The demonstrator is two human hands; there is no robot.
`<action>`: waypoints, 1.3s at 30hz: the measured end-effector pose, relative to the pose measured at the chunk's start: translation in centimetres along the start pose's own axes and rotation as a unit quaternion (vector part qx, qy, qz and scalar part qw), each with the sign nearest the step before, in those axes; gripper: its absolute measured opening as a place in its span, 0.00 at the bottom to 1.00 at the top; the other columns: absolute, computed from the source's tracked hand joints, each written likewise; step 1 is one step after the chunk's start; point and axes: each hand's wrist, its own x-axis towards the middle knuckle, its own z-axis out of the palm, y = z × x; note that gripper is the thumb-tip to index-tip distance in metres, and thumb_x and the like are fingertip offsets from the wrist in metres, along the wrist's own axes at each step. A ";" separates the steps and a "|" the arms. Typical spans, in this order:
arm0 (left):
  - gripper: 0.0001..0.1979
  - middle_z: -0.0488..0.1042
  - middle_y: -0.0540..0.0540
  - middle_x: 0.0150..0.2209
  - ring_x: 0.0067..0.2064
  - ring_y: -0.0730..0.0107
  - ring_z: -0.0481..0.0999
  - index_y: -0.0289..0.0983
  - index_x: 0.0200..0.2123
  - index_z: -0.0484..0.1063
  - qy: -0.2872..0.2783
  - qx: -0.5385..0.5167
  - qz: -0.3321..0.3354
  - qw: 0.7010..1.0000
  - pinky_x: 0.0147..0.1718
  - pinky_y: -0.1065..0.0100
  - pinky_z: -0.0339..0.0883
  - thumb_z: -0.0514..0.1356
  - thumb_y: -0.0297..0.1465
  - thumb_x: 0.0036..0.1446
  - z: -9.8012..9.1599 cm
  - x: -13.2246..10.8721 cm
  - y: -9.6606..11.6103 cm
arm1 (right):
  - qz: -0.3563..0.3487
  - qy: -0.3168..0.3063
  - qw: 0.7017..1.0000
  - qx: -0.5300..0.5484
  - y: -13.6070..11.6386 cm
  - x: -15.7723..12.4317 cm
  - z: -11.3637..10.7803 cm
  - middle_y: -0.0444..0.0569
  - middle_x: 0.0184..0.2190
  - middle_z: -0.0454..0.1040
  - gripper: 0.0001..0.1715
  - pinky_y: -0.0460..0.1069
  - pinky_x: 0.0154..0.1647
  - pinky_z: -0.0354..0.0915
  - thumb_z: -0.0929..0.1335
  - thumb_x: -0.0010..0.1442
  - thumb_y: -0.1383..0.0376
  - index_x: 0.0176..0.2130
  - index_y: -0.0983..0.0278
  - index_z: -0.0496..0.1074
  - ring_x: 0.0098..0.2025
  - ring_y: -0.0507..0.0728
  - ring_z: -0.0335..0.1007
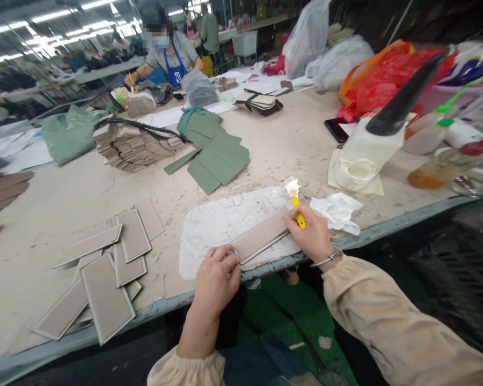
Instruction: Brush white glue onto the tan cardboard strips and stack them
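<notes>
A long beige panel (261, 236) with a pale edge lies on a white sheet (209, 220) at the table's front edge. My left hand (217, 276) is closed, its fingers pinching the panel's left end. At the other end, my right hand (312, 236) holds a small yellow-handled brush (300, 212) with its white-coated bristles pointing away from me. The fingertips of that hand also touch the panel's right corner. A crumpled white tissue (336, 212) sits just right of this hand.
Bordered beige panels (107, 297) lie in a loose pile at left. Green pieces (221, 158) and a bound beige stack (132, 147) are farther back. On the right stand a cut-open white jug (366, 150), a phone (336, 130) and bottles. A masked co-worker (173, 59) sits opposite.
</notes>
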 end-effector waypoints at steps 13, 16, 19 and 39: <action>0.11 0.73 0.48 0.47 0.46 0.60 0.69 0.40 0.25 0.72 0.022 0.005 -0.003 1.000 0.44 0.59 0.68 0.56 0.31 0.58 0.5 0.0 0.3 | -0.002 -0.040 0.999 -0.034 0.0 0.1 -0.1 0.42 0.26 0.69 0.07 0.46 0.31 0.56 0.64 0.56 0.60 0.30 0.61 0.64 0.29 0.53 0.66; 0.11 0.73 0.49 0.47 0.45 0.60 0.69 0.40 0.24 0.72 0.018 0.010 0.004 1.000 0.44 0.59 0.68 0.56 0.31 0.58 0.5 0.1 0.3 | -0.004 -0.038 0.998 -0.050 0.1 0.1 -0.2 0.43 0.26 0.69 0.07 0.47 0.30 0.56 0.65 0.55 0.60 0.30 0.61 0.64 0.29 0.53 0.66; 0.10 0.74 0.49 0.47 0.45 0.59 0.70 0.40 0.24 0.72 0.021 0.018 0.009 1.000 0.44 0.58 0.68 0.57 0.31 0.58 0.5 0.2 0.2 | -0.011 -0.038 0.997 -0.072 0.1 0.0 -0.2 0.44 0.26 0.69 0.06 0.47 0.31 0.56 0.65 0.55 0.61 0.31 0.61 0.64 0.30 0.54 0.65; 0.10 0.76 0.48 0.43 0.43 0.59 0.72 0.41 0.26 0.73 0.033 0.037 0.045 0.998 0.42 0.59 0.69 0.56 0.33 0.58 1.0 0.6 -0.2 | -0.260 -0.215 0.941 -0.011 -4.2 -3.8 0.5 0.54 0.46 0.71 0.11 0.56 0.59 0.55 0.66 0.58 0.57 0.36 0.63 0.66 0.56 0.59 0.60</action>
